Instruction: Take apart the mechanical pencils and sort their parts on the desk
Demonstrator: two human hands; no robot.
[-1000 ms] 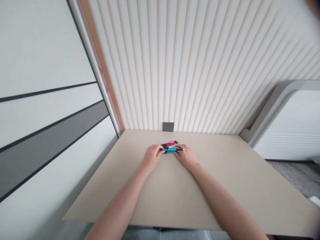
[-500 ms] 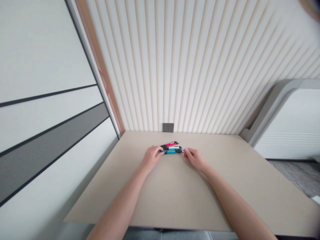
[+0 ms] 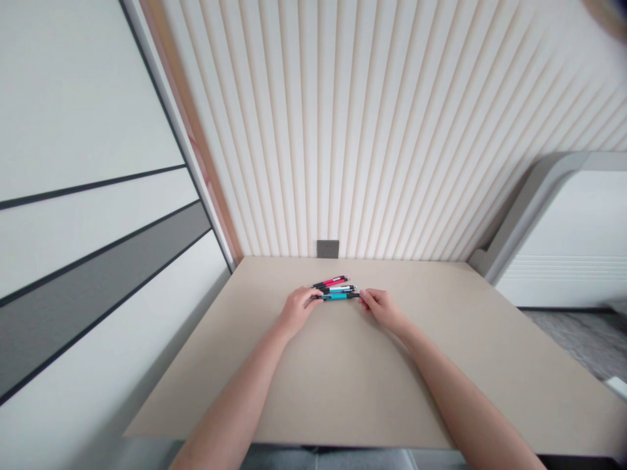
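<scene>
A teal pen [image 3: 337,296] with black ends lies crosswise between my two hands. My left hand [image 3: 296,307] pinches its left end between thumb and fingers. At the other end, my right hand [image 3: 379,307] is closed with thumb and forefinger on the tip. Just behind it on the table is a white-and-blue pen [image 3: 339,289] with black ends, partly covered by my left fingers. Farther back, a pink-red pen [image 3: 332,282], seemingly one of a pair lying together, slants up to the right.
The beige table [image 3: 343,378] meets a ribbed cream wall [image 3: 333,130] at the back. A dark socket [image 3: 328,249] sits low on that wall. White-and-grey panelling [image 3: 98,261] stands along the left, and a white-and-grey headboard-like panel [image 3: 568,228] is at the right.
The view has shifted slightly. Both hands stay at the teal pen's ends, and my right fingers now cover more of its right tip.
</scene>
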